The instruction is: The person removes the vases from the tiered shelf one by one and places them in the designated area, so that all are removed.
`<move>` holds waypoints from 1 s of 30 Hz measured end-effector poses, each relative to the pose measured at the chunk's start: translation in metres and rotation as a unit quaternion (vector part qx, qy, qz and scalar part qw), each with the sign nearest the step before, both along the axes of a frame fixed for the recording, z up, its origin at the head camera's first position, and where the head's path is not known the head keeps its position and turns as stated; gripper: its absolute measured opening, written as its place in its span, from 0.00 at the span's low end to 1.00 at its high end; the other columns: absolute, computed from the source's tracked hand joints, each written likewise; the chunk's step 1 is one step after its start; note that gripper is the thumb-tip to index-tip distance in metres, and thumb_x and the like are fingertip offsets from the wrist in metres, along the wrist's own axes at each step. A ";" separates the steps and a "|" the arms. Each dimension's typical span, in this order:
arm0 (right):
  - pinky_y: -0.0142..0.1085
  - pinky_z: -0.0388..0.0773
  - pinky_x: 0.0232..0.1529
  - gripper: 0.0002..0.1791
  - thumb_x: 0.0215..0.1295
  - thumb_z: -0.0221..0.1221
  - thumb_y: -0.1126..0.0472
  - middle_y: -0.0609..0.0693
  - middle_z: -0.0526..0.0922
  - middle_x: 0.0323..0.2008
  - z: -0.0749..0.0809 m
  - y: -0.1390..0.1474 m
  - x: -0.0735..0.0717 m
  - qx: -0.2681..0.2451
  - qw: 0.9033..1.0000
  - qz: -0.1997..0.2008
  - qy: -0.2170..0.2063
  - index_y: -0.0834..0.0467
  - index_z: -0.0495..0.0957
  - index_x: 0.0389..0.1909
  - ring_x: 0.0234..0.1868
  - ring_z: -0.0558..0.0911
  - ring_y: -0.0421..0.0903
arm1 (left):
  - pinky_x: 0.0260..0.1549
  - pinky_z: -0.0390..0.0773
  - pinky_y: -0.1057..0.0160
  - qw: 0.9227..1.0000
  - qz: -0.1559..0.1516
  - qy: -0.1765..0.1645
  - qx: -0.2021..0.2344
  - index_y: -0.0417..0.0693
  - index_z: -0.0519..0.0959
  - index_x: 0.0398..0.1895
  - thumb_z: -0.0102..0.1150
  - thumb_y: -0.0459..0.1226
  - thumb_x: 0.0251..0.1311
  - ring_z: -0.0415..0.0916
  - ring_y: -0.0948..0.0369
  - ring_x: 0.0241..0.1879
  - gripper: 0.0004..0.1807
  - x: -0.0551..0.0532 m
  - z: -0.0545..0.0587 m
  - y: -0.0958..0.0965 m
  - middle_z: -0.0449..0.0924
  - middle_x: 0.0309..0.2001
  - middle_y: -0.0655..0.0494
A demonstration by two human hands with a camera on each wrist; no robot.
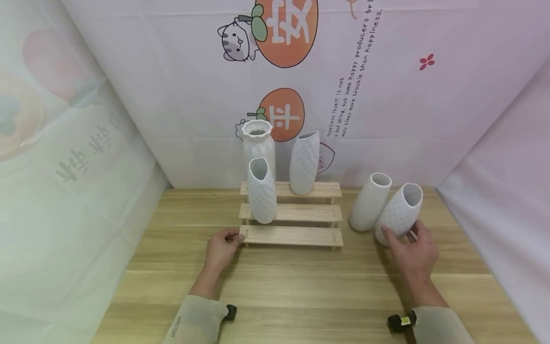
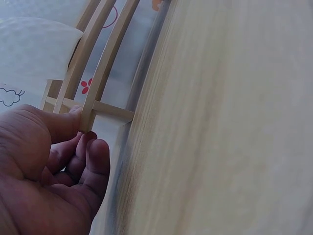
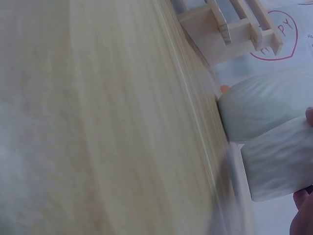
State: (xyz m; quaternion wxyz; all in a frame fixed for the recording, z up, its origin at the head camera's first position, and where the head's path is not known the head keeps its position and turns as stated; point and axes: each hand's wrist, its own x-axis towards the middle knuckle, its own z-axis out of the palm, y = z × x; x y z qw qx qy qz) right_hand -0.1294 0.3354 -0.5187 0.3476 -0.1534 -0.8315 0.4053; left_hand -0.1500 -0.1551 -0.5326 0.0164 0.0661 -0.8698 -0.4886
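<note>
My left hand (image 1: 221,251) pinches the left end of the lowest step of a three-tier wooden stand (image 1: 292,235); the left wrist view shows the thumb on top of the slat. At the right, my right hand (image 1: 416,253) grips a white textured vase (image 1: 399,212) low on its body, thumb on the near side. In the right wrist view, this vase's base (image 3: 248,174) appears slightly off the table. Close to its left stands a smoother white vase (image 1: 370,203). Only fingertips of the right hand (image 3: 303,210) show in the right wrist view.
On the stand's top step are a tall ruffle-rimmed white vase (image 1: 259,145) at left and a slanted-rim vase (image 1: 304,165). A smaller textured vase (image 1: 262,196) stands on the middle step. Printed cloth (image 1: 189,95) walls the wood-grain table (image 1: 301,286) at back and sides.
</note>
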 end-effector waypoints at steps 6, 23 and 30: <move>0.23 0.80 0.48 0.37 0.50 0.81 0.55 0.60 0.84 0.54 -0.002 0.004 -0.006 -0.017 1.000 0.001 -0.015 0.63 0.81 0.60 0.53 0.83 0.53 | 0.45 0.84 0.55 1.000 0.002 -0.001 -0.002 0.41 0.85 0.51 0.69 0.44 0.68 0.83 0.56 0.42 0.17 0.000 0.000 0.001 0.87 0.41 0.54; 0.35 0.82 0.54 0.36 0.52 0.79 0.54 0.60 0.83 0.57 -0.002 0.014 -0.020 -0.034 0.999 0.000 -0.042 0.65 0.79 0.60 0.56 0.82 0.56 | 0.45 0.83 0.56 1.000 0.004 -0.005 -0.008 0.42 0.86 0.51 0.69 0.44 0.68 0.82 0.58 0.41 0.17 0.000 -0.001 0.002 0.87 0.40 0.55; 0.36 0.82 0.56 0.38 0.53 0.79 0.53 0.60 0.82 0.58 -0.005 0.014 -0.024 -0.044 0.998 0.002 -0.046 0.65 0.78 0.62 0.58 0.81 0.56 | 0.45 0.83 0.56 1.000 0.001 -0.002 -0.007 0.41 0.85 0.52 0.69 0.43 0.68 0.82 0.58 0.42 0.16 0.000 0.002 0.002 0.87 0.41 0.55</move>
